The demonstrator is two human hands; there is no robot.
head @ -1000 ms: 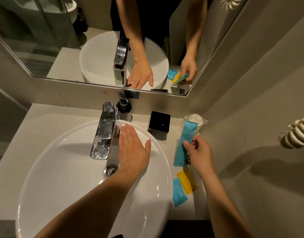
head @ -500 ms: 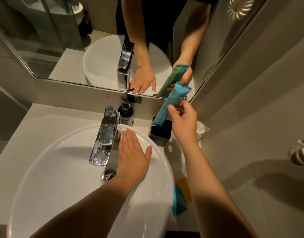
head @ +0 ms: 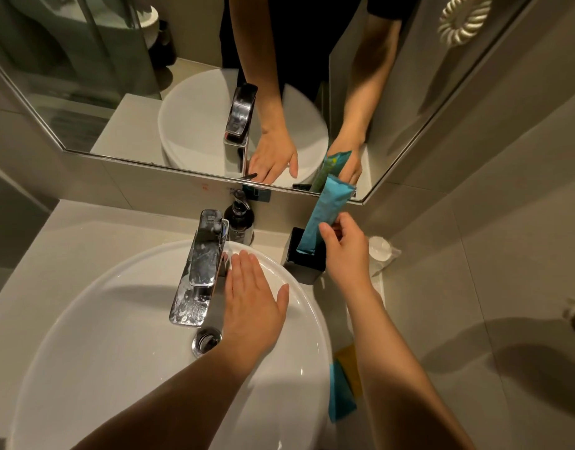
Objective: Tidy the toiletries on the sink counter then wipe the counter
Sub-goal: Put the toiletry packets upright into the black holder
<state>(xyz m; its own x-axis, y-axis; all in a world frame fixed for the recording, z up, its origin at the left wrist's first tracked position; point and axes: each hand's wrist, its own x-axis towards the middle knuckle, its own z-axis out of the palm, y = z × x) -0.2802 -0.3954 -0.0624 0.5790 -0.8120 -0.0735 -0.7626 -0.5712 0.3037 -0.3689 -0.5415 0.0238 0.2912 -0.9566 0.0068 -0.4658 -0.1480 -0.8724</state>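
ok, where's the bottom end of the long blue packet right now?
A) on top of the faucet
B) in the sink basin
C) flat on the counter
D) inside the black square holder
D: the long blue packet stands tilted with its lower end down inside the open top of the black square holder, while the right hand pinches its side; the left hand lies flat on the sink rim.

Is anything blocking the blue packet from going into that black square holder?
Nothing visible does. The right hand holds the long blue packet with its lower end already inside the open top of the black holder. The left hand lies flat on the basin rim, apart from it.
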